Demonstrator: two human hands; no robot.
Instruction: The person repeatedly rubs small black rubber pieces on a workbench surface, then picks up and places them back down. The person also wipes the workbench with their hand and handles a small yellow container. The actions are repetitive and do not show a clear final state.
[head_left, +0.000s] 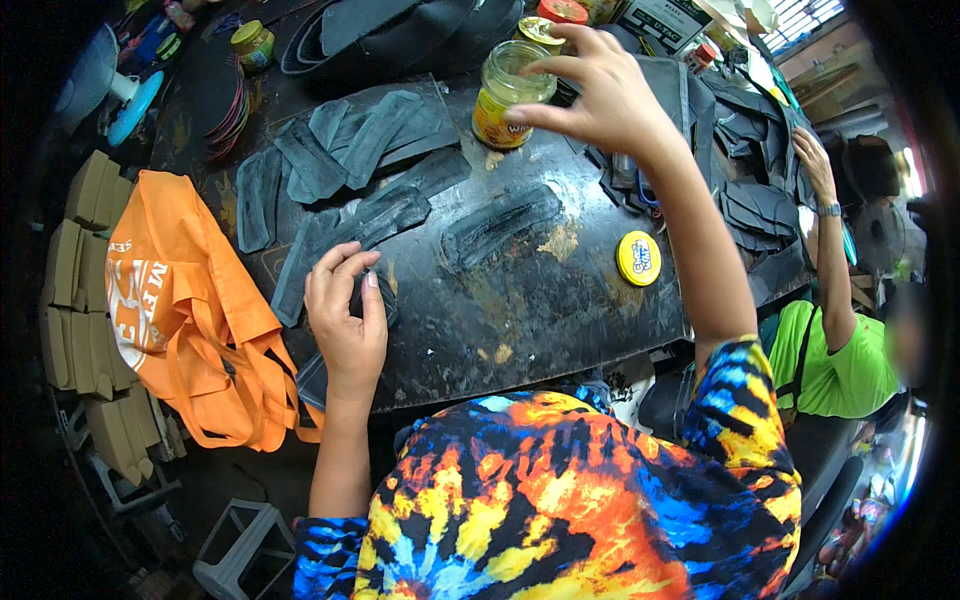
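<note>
My left hand is at the table's near left, fingers curled toward the thumb around a dark, leather-like piece that they mostly hide. Farther away, my right hand is raised beside an uncapped glass jar with a yellow label. Its thumb and fingers are spread, overlapping the jar's right side; I cannot tell whether they touch it. A flat dark strip with a wet-looking surface lies in mid-table. Several similar dark strips are spread and overlapped at the left. A yellow lid rests right of centre.
An orange cloth bag hangs at the table's left, near stacked cardboard pieces. Black bags and another jar stand at the back. A co-worker in green reaches to dark pieces at right. A stool is lower left.
</note>
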